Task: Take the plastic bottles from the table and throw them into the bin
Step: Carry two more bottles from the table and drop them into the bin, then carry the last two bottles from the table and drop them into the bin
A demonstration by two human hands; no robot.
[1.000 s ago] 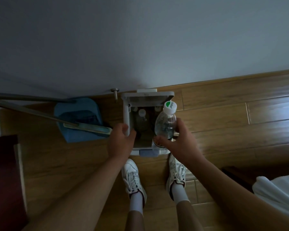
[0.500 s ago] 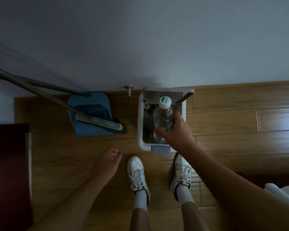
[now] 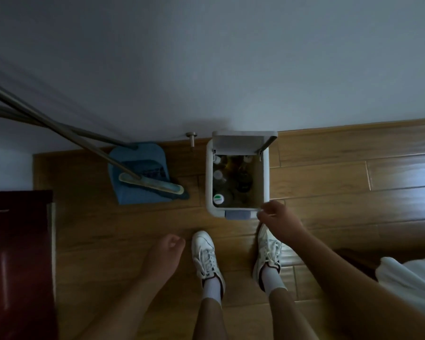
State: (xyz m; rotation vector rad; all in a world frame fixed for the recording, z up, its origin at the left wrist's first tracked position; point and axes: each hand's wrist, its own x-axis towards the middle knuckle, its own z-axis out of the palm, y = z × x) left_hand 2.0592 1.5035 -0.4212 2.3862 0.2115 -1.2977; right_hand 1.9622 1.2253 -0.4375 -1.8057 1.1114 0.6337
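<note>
A white bin (image 3: 209,182) stands on the wooden floor against the wall, its lid (image 3: 243,142) tipped up at the back. Several plastic bottles lie inside it; one with a white and green cap (image 3: 218,199) sits at the near left corner. My right hand (image 3: 279,220) hovers over the bin's near right corner, fingers loosely curled, holding nothing. My left hand (image 3: 166,256) hangs lower left, beside my left shoe, fingers curled inward and empty.
A blue dustpan (image 3: 133,192) with a broom head (image 3: 151,184) and long metal handles lies left of the bin. A dark red cabinet (image 3: 17,253) is at the far left. A white cloth (image 3: 407,278) is at the right edge. My white shoes (image 3: 205,253) stand before the bin.
My right hand let go of the bottle, which now lies in the bin, and pulled back to the bin's near edge. My left hand dropped away from the bin's rim.
</note>
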